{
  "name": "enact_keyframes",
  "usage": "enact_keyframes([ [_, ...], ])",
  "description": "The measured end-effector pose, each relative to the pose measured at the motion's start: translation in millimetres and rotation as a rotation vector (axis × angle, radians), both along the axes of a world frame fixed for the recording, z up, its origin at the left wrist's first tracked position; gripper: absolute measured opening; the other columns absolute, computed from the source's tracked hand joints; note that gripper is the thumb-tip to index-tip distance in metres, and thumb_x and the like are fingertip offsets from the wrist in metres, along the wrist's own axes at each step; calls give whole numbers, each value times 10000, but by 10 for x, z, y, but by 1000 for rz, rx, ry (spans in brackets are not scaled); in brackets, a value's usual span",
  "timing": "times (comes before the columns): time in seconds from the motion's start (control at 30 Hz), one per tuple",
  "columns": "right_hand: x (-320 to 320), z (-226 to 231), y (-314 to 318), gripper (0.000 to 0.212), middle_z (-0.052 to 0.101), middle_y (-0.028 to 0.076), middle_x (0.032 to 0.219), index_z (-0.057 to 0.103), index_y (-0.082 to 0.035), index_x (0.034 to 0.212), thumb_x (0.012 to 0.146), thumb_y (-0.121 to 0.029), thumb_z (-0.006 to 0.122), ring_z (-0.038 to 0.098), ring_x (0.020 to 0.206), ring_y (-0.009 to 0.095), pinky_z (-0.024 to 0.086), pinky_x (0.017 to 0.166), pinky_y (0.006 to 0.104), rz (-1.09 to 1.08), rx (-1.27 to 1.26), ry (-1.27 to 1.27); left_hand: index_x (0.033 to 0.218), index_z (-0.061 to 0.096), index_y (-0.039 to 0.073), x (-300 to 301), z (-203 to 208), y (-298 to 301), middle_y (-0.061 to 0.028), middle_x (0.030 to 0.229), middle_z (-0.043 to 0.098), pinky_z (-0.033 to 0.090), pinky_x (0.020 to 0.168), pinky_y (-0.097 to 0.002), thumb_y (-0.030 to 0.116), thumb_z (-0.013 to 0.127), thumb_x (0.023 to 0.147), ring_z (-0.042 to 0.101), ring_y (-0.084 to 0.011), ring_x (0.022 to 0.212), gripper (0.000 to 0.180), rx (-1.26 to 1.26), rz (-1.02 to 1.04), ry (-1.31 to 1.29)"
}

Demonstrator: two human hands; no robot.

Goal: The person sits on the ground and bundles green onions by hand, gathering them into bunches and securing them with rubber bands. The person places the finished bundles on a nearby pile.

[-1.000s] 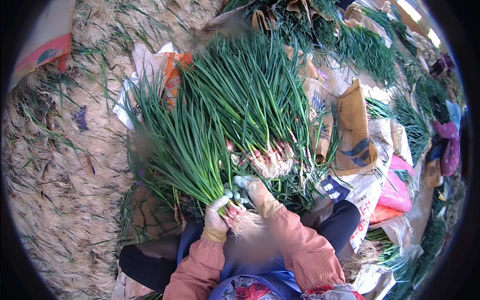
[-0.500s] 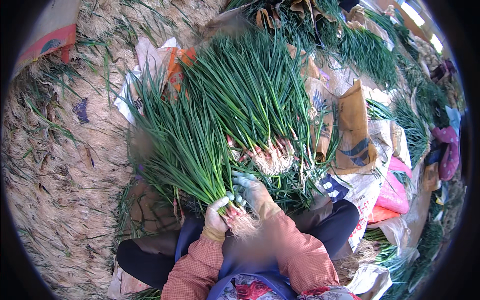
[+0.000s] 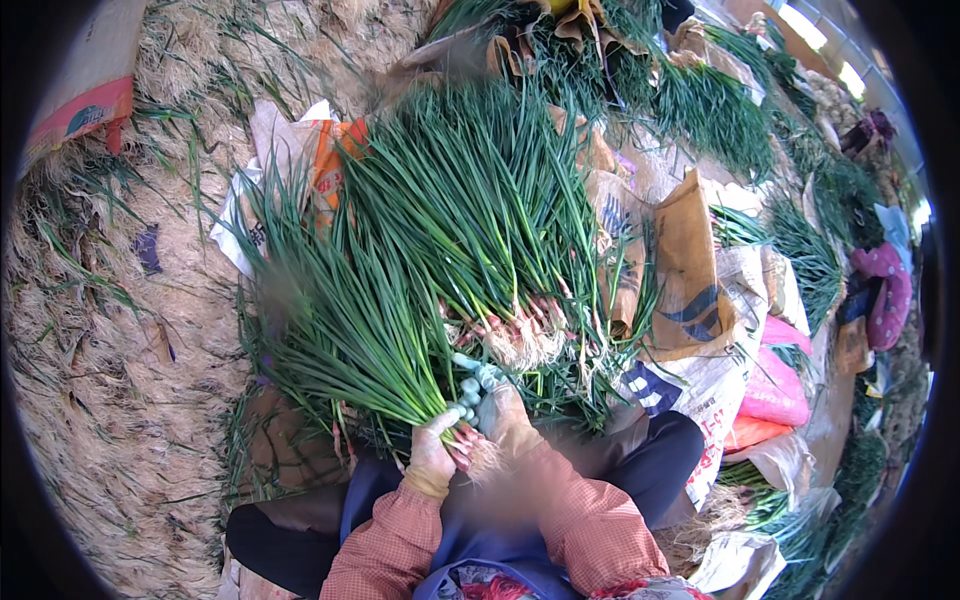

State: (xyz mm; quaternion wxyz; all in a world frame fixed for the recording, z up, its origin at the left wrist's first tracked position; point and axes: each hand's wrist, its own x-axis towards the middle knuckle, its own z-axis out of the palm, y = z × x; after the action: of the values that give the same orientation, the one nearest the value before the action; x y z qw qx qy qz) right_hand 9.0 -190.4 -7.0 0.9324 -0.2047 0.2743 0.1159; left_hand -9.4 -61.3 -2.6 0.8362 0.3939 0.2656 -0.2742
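A bunch of spring onions (image 3: 400, 370), long green leaves and pinkish bulbs with pale roots, slants up and left from my lap. My left hand (image 3: 433, 455), in a pale glove with bluish fingertips, is closed round its stems just above the bulbs. My right hand (image 3: 505, 405), gloved alike, meets the bunch from the right, beside the left fingertips. Its fingers are bent in against the stems and partly hide the roots. Just beyond, a larger pile of spring onions (image 3: 490, 200) lies with its bulbs and roots toward me.
Brown and white sacks (image 3: 688, 270) and pink bags (image 3: 775, 385) lie to the right. More green bunches (image 3: 715, 115) lie at the far right. Pale root litter (image 3: 130, 400) covers the ground at left. My crossed legs (image 3: 655, 470) frame the lap.
My right hand's fingers have gone from stretched out to bent in against the bunch. The left hand keeps its hold. The whole view has shifted slightly.
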Motion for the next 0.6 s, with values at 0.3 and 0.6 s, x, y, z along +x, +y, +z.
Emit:
enact_keyframes([
  [0.3,1328,0,-1011,368,656,132,777,570,-44,1070,844,-314,676,635,687,279,489,615,392,62,-1851,-8,1316,484,-5,43,-62,20,-153,938,660,535,712,-365,121,530,827,631,-236,764,507,-336,-45,25],
  [0.6,1106,101,-649,361,683,152,807,656,-86,1036,865,-399,603,666,736,314,531,717,391,801,-1924,-310,1041,602,-61,630,42,-387,-196,947,663,464,430,-266,116,569,806,620,-203,577,296,-37,-40,-236],
])
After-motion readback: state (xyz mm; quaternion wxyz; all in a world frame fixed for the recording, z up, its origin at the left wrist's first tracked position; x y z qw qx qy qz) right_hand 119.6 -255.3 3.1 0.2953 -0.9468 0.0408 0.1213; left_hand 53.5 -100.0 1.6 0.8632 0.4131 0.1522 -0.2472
